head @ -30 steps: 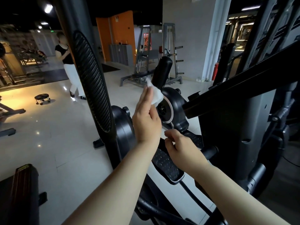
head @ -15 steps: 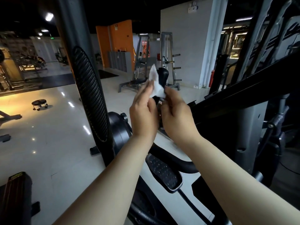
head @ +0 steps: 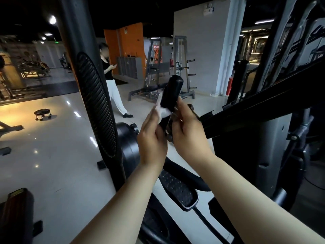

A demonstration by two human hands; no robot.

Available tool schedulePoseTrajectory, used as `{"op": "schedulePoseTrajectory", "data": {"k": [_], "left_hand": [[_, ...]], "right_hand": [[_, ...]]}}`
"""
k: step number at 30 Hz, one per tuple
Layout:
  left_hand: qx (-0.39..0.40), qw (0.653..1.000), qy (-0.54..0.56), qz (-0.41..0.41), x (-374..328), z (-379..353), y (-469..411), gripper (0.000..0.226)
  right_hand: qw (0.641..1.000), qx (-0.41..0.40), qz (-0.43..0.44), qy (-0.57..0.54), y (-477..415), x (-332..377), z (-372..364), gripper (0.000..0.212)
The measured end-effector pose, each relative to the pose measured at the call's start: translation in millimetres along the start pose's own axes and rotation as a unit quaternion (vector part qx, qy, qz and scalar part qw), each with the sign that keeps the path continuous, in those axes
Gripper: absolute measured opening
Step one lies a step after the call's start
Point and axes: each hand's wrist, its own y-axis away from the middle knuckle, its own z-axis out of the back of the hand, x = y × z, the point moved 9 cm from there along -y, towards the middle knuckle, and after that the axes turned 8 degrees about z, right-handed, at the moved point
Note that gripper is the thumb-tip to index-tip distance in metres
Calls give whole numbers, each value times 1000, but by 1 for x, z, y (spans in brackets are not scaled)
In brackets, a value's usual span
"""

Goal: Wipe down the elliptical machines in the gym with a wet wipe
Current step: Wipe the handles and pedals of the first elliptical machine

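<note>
Hands are closing on the handlebar grip [head: 171,93]: the left hand [head: 152,138], fingers curled, is now pressing the wet wipe [head: 162,112] against its lower left side while the right hand [head: 189,133] is steadying it; wiping is beginning.

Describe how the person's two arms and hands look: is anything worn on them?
Both forearms are bare up to the picture's lower edge; no sleeve shows. The left hand and right hand wear no gloves. No watch, bracelet or ring is visible on the wrists or fingers. The fingernails look short and unpainted, though the dim light makes this hard to confirm.
</note>
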Motion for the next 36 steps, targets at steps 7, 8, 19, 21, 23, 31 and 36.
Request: {"op": "schedulePoseTrajectory", "data": {"k": [7, 8, 19, 21, 23, 31, 36], "left_hand": [[19, 998, 32, 54, 2, -1, 4, 52], [23, 999, 16, 38, 4, -1, 10, 50], [3, 995, -71, 70, 63, 17, 81, 56], [14, 994, -76, 75, 66, 16, 86, 60], [32, 994, -81, 72, 67, 15, 98, 62], [92, 989, -117, 5, 61, 7, 110, 57], [145, 982, -121, 3, 51, -5, 137, 52]], "right_hand": [[999, 31, -37, 14, 16, -19, -19, 62], [998, 32, -41, 20, 20, -20, -21, 61], [980, 173, -57, 79, 73, -52, -58, 29], [981, 170, -55, 71, 74, -53, -57, 26], [980, 179, -47, 80, 76, -53, -57, 27], [955, 229, -78, 174, 87, -73, -47, 35], [952, 223, -111, 179, 98, -78, -35, 26]]}}
